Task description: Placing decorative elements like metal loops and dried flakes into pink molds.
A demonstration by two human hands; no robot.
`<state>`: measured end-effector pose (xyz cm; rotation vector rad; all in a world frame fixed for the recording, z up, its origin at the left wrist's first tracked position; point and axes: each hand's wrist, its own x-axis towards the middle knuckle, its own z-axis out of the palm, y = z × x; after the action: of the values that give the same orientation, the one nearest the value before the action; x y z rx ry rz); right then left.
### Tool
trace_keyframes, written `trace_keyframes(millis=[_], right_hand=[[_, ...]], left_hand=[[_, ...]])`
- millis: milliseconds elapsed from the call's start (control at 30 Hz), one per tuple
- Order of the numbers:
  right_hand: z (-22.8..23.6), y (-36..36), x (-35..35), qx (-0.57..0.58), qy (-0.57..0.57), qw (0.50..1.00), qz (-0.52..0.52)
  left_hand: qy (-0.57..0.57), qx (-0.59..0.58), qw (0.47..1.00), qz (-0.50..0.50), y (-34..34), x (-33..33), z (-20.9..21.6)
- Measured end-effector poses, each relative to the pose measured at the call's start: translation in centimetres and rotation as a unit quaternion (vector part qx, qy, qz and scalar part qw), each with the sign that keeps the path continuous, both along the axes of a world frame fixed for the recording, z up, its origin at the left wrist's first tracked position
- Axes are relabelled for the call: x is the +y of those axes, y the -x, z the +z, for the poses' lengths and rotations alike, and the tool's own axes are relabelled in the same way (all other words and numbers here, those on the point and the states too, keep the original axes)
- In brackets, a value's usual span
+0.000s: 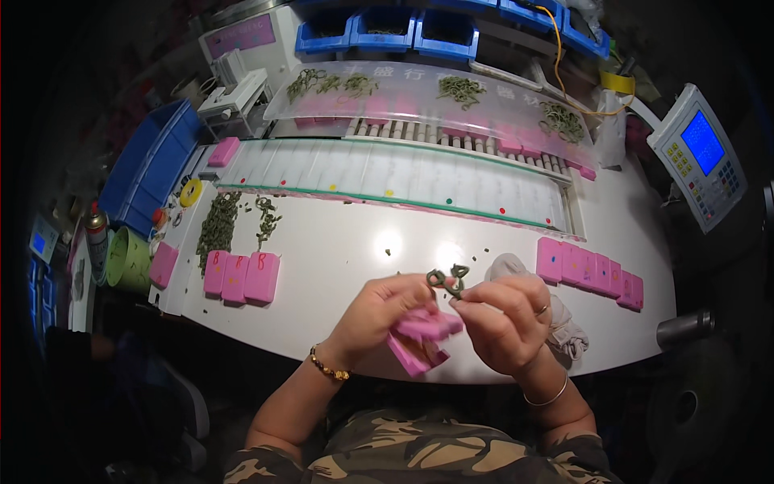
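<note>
Head camera view: we are looking down at two bare hands working close together over the near middle edge of a white table (322,262). The left hand (377,304) is curling around a split pink block (419,331), its fingers folding in and gripping it from the left. The block is gaping open toward the right, near the table's near edge.

The right hand (509,319) is holding its thumb and forefinger nearly together, pinching the near end of some dark green loops (455,276), while its other fingers are bending loosely toward the palm. The loops are standing just beyond the block, between the two hands. We are unable to tell whether the left fingertips are touching them too, or whether they are forming one piece or several.

Just beside the right hand, we are seeing a crumpled pale cloth (569,327) lying on the table. Farther right, a row of pink blocks (571,263) is sitting side by side. At the left, three red-marked blocks (235,278) are standing together, with a heap of green pieces (216,228) lying just beyond them.
</note>
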<state>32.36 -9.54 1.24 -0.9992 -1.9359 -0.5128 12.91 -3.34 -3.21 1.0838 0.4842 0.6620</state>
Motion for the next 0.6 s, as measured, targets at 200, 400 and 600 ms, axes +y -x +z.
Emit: trace_keyframes(millis=[200,400,600], right_hand=[[-0.8,0.7,-0.3,-0.041,0.030,0.997,0.061],[-0.8,1.1,-0.1,0.044,0.112,0.988,0.099],[-1.4,1.0,0.1,0.177,0.221,0.948,0.144]], left_hand=[[-0.022,0.027,0.999,-0.015,0.4,-0.9,1.9],[-0.038,0.052,0.998,0.021,0.6,-1.4,1.7],[-0.075,0.104,0.989,0.077,0.4,-1.4,1.5]])
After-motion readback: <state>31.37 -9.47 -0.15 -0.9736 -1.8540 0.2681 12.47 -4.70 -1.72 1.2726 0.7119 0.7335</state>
